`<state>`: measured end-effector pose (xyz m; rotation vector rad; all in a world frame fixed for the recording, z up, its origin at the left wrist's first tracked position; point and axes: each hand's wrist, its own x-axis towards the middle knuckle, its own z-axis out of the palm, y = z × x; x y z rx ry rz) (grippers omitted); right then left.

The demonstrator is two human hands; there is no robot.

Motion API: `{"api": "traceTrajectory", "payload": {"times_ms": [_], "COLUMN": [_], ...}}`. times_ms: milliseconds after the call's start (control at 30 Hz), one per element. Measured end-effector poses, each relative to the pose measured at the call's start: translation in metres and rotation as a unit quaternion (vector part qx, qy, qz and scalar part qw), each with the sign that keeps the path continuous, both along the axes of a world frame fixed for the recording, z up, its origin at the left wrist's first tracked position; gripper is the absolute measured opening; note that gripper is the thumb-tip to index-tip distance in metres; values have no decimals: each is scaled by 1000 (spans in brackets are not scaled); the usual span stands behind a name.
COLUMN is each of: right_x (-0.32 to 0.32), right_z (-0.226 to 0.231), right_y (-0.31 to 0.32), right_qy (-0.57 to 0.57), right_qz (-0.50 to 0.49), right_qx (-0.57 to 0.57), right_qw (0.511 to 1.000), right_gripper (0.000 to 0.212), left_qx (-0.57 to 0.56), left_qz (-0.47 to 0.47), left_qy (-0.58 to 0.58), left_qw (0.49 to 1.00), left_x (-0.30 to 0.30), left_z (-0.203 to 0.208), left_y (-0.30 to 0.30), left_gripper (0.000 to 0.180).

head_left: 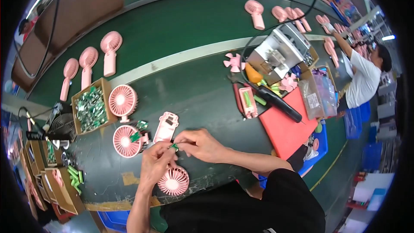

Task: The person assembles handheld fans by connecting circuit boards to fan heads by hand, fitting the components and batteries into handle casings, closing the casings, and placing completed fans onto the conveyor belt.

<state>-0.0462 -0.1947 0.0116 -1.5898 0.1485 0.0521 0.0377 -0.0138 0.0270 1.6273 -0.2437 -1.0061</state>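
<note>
- Green bench [211, 116] in front of me, a belt [172, 30] beyond it, and one co-worker [364, 80] off to the right.
- Three fans [110, 64] stand out on the belt's left part; more lie farther right, too crowded for me to count.
- Three fan heads [123, 100] on the bench, plus one shell [164, 134] just beyond my hands.
- Two rotors [234, 62], one screwdriver [279, 103], one red sheet [284, 131].
- One box [110, 101] heaped with boards, uncountable; two loose boards [142, 125] at the middle fan head.
- My left hand [155, 163] pinches one small green board [174, 146] above the nearest fan head.
- My right hand [202, 146] brings thumb and finger narrowly together at that board; whether they grip it, I cannot tell.
</note>
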Motion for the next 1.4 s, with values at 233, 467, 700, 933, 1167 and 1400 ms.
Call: {"api": "traceTrajectory", "payload": {"times_ms": [233,467,700,933,1167,1400], "right_x": [-42,-81,-79,-77,-26,-23], "right_z": [18,63,25,58,56,32], "right_y": [-77,-143,-150,-160,-88,-62], "right_qy": [-138,-33,-164,-96,9,10], "right_qz": [-48,0,-71,-147,-21,33], "right_qx": [-326,-535,-544,-304,143,-83], "right_qw": [934,844,820,936,989,996], "right_gripper": [13,18,9,10,5,5], "left_qx": [-49,-37,-68,-69,-85,-58], "left_qz": [7,34,3,47,47,15], "left_qy": [0,-29,-23,-30,-33,-108], "left_qw": [999,998,997,996,995,992], "left_x": [3,0,-6,-12,-10,-18], "left_z": [-17,-15,-24,-13,-15,-5], "left_y": [1,5,3,3,4,-5], "left_gripper": [16,17,20,23,19,16]}}
